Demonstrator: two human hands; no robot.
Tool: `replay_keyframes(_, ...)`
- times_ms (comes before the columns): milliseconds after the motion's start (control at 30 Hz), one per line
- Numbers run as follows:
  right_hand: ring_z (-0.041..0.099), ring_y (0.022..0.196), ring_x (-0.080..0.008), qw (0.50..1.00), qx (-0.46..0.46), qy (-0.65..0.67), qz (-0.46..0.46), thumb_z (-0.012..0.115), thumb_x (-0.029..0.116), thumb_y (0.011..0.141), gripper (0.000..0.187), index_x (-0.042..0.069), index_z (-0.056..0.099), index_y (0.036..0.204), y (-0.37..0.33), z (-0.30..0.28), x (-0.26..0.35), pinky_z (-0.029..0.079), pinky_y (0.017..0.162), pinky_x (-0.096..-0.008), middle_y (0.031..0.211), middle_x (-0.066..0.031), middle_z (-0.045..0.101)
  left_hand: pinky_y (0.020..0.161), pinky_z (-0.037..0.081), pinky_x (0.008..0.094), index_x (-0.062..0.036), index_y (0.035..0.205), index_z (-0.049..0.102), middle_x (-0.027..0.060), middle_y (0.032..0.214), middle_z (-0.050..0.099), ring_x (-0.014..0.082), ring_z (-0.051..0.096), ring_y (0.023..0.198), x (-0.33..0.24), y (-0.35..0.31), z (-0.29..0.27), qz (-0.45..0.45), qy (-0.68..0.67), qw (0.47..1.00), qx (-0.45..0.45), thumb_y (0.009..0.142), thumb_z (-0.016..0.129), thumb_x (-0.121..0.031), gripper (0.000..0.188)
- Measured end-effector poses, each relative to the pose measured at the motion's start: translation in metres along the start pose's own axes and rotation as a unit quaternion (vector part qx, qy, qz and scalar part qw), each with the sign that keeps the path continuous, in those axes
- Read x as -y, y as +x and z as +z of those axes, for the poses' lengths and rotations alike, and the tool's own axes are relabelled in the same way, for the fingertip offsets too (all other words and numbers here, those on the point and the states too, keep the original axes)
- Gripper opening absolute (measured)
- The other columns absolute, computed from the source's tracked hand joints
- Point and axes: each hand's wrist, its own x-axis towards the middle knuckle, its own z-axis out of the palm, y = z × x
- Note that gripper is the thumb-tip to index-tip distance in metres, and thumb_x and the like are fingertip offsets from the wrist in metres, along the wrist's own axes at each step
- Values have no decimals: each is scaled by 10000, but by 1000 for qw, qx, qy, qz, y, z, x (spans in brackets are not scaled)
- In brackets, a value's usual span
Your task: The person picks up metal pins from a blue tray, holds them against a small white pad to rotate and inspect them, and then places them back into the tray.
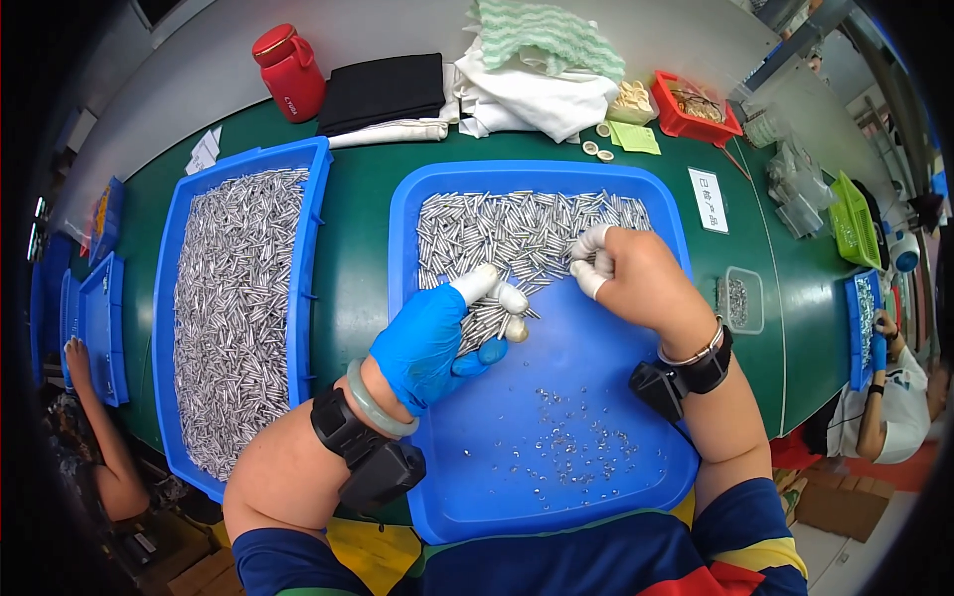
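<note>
My left hand [422, 338], in a blue glove with white finger cots, is closed around a bunch of small silver metal pins [481, 330]. It hovers over the left side of a shallow blue tray [542, 175]. White cots also cover fingertips of my right hand [644, 280], which is ungloved. Its fingers are curled together at the right edge of the pin pile [517, 223]; whatever lies between them is hidden. The pile fills the tray's far end. Tiny shiny ring-like bits [581, 447] are scattered over the near part of the tray floor.
Left of the tray stands a deeper blue bin [320, 233] full of similar pins. A small clear box [760, 303] sits to the right. Along the back are a red flask [290, 79], folded black cloth [383, 91], white cloths [532, 94] and a red basket [696, 124]. Other people work at both sides.
</note>
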Motion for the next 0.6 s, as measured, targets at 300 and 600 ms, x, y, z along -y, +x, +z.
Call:
replay_keyframes(300, 558, 514, -283, 981, 32, -172, -80, 618, 137, 683, 109, 50, 596, 747, 1, 16, 6, 451, 498, -372, 564, -110, 560, 399, 290, 161, -44, 879, 582, 74, 722, 578, 72, 449, 527, 0, -1, 2, 6, 4, 1000, -24, 912, 400, -308, 321)
replay_keyframes(600, 569, 520, -287, 974, 71, -185, -111, 619, 116, 639, 99, 46, 574, 693, 1, 15, 3, 461, 509, -370, 585, -125, 572, 397, 285, 165, -47, 880, 582, 71, 725, 579, 71, 445, 524, 0, -2, 2, -2, 6, 1000, -17, 909, 404, -308, 317)
